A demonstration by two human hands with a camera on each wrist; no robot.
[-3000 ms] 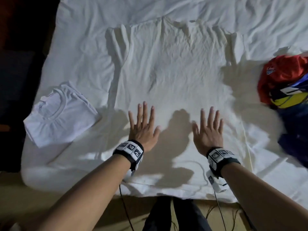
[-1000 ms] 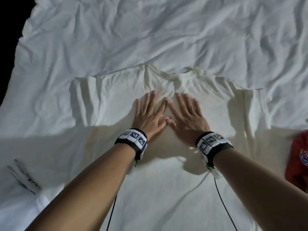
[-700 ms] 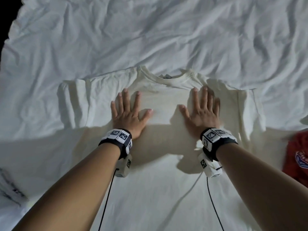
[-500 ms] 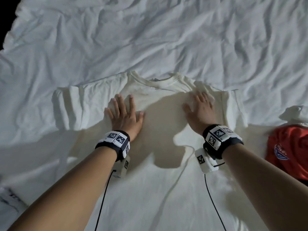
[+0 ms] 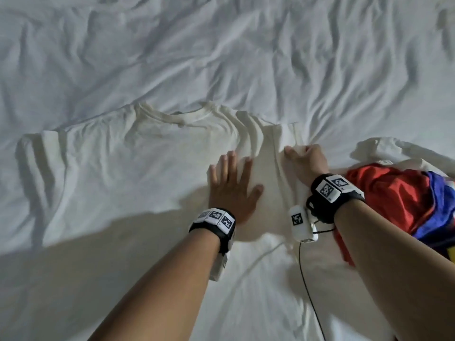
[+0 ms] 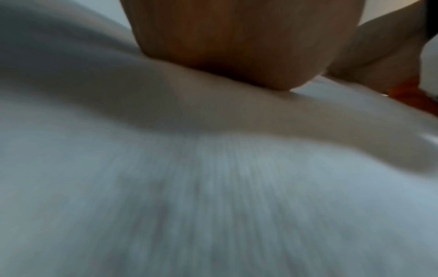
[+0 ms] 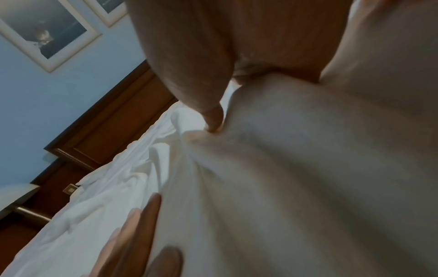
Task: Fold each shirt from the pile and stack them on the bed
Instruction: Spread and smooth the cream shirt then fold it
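Observation:
A cream T-shirt (image 5: 138,163) lies spread face up on the bed, collar at the far side. My left hand (image 5: 230,178) rests flat on its right chest area, fingers straight and spread. My right hand (image 5: 299,153) is curled at the shirt's right sleeve and pinches the cloth, which bunches into ridges near the shoulder. In the right wrist view the thumb (image 7: 213,116) digs into gathered cream fabric (image 7: 308,168). The left wrist view shows the heel of my palm (image 6: 237,46) pressed on blurred cloth (image 6: 213,187).
A pile of shirts (image 5: 398,198), red and blue with a white one on top, sits right beside my right wrist. Wrinkled white bedsheet (image 5: 221,57) stretches far and left. A wooden headboard (image 7: 123,120) and framed pictures (image 7: 45,31) lie beyond the bed.
Both hands slid right across the shirt. The left went from the left chest to the right side. The right went from lying flat to gripping the right sleeve, and the shoulder cloth bunched up.

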